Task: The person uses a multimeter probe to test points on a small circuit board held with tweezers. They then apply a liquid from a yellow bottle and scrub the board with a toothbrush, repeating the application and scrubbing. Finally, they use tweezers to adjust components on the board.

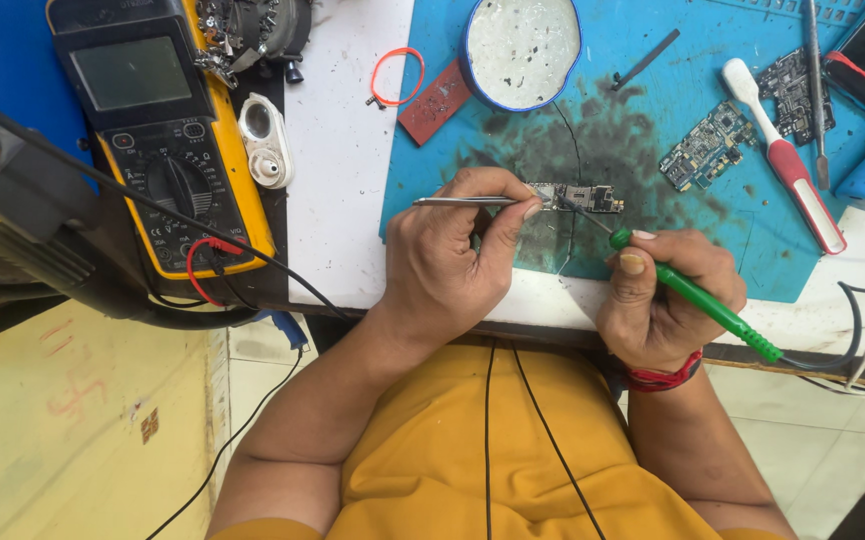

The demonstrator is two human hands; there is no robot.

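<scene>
Fingers: left hand pinching tweezers, right hand gripping green soldering iron; round tin holds specks.

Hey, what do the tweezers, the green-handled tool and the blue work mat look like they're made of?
Tweezers in the left hand: bare metal, going by the silvery sheen. Green tool in the right hand: probably glossy plastic handle, thin metal tip. Blue mat: likely matte rubber or silicone, stained dark.

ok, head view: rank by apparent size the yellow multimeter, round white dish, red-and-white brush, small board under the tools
1. yellow multimeter, largest, though it sits nearer the camera's edge.
2. round white dish, partly cut off at the top.
3. red-and-white brush: longer than the dish but much thinner, so these two are close.
4. small board, smallest.
</scene>
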